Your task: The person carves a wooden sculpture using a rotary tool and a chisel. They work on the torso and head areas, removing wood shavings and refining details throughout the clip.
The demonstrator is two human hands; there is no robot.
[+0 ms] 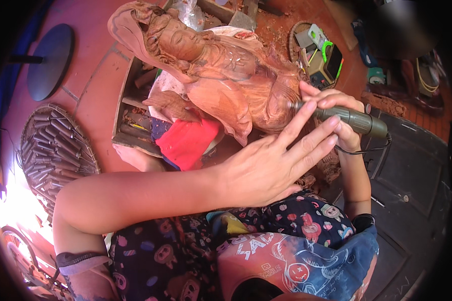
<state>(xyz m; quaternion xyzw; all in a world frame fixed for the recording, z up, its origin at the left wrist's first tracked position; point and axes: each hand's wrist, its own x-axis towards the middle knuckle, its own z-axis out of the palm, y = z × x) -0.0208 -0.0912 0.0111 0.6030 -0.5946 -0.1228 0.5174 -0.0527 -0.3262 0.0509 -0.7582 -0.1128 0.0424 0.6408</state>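
Observation:
A carved reddish-wood statue [221,85] of a robed figure lies tilted across my lap area, its head toward the upper left. My right hand [347,135] is wrapped round a dark green rotary carving handpiece [359,122], whose metal nose points left at the carved folds of the statue. Whether its tip touches the wood cannot be made out. My left hand [261,170] reaches across with fingers stretched out. Its fingertips lie over the handpiece and beside my right hand's fingers. A black cord hangs from the handpiece's rear end.
A round basket [93,150] of many tool bits stands at the left. Red cloth [188,145] and a wooden tray [119,118] lie beneath the statue. At the upper right, a small basket [292,42] holds a phone [333,62] and a boxy device. A dark panel [412,165] lies right.

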